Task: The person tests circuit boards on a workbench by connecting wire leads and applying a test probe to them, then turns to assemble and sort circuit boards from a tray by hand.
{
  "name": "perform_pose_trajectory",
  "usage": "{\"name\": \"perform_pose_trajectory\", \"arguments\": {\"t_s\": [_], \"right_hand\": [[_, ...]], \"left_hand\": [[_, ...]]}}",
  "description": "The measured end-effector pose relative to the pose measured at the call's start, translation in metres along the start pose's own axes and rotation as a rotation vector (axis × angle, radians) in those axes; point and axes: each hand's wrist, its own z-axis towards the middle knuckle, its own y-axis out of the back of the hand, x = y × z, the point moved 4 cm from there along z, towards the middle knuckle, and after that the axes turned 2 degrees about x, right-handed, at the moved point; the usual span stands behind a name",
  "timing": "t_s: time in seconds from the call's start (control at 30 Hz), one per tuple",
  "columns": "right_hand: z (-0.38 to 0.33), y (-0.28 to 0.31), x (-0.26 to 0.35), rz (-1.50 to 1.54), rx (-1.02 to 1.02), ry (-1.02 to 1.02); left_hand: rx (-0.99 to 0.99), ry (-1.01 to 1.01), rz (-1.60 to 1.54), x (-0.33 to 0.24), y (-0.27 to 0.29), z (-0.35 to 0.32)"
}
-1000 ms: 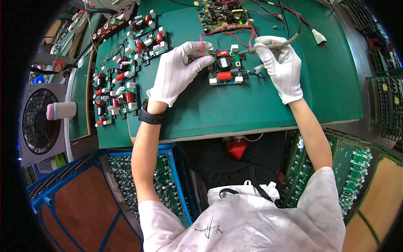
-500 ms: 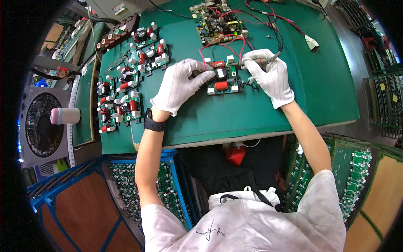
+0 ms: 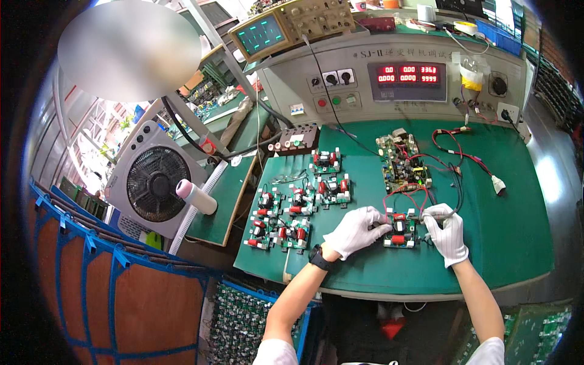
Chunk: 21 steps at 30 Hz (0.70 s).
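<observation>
A small green circuit board (image 3: 399, 239), with red and black components and white terminals, lies on the green mat between my hands. My left hand (image 3: 359, 232), in a striped white glove, is closed at the board's left edge, thumb and finger gripping beside a red wire (image 3: 385, 204). At the board's upper right, my right hand (image 3: 447, 236), gloved alike, pinches a grey cable (image 3: 439, 215). Its fingertips hide the cable's end. Red wires run from the small board up to a larger, densely filled circuit board (image 3: 403, 163) behind it.
Several similar small boards (image 3: 296, 202) stand at the mat's left. Behind are a test bench with a lit red display (image 3: 409, 81) and an oscilloscope (image 3: 292, 27). A fan (image 3: 159, 182) and pink-capped bottle (image 3: 198, 198) are at left; a white connector (image 3: 498, 185) lies at right.
My view has tilted up and swung left, bringing the test bench, oscilloscope and display into sight. Both hands stay at the same board in nearly the same hold.
</observation>
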Motion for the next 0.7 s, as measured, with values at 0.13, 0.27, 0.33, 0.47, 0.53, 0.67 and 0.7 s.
{"name": "perform_pose_trajectory", "arguments": {"t_s": [0.13,0.27,0.33,0.47,0.53,0.67,0.7], "right_hand": [[0.002,0.0,0.01,-0.278,-0.073,0.272],[-0.007,-0.003,-0.003,0.054,0.008,0.103],[-0.008,-0.003,-0.004,-0.005,0.029,0.089],[-0.007,-0.003,0.004,-0.083,0.08,0.109],[-0.005,-0.002,0.011,-0.085,0.066,0.167],[-0.005,0.0,0.015,-0.139,0.114,0.176],[-0.006,0.0,0.014,-0.144,0.118,0.17]], "left_hand": [[-0.143,-0.131,0.099,-0.003,0.005,-0.003],[-0.06,-0.057,0.056,0.006,-0.001,-0.001],[-0.058,-0.069,-0.014,0.006,-0.002,-0.001],[-0.053,-0.031,0.079,0.006,-0.003,-0.001],[-0.064,-0.058,0.089,0.005,-0.002,0.0],[-0.067,-0.063,0.093,0.005,-0.002,0.0],[-0.062,-0.043,0.085,0.005,-0.002,0.0]]}}
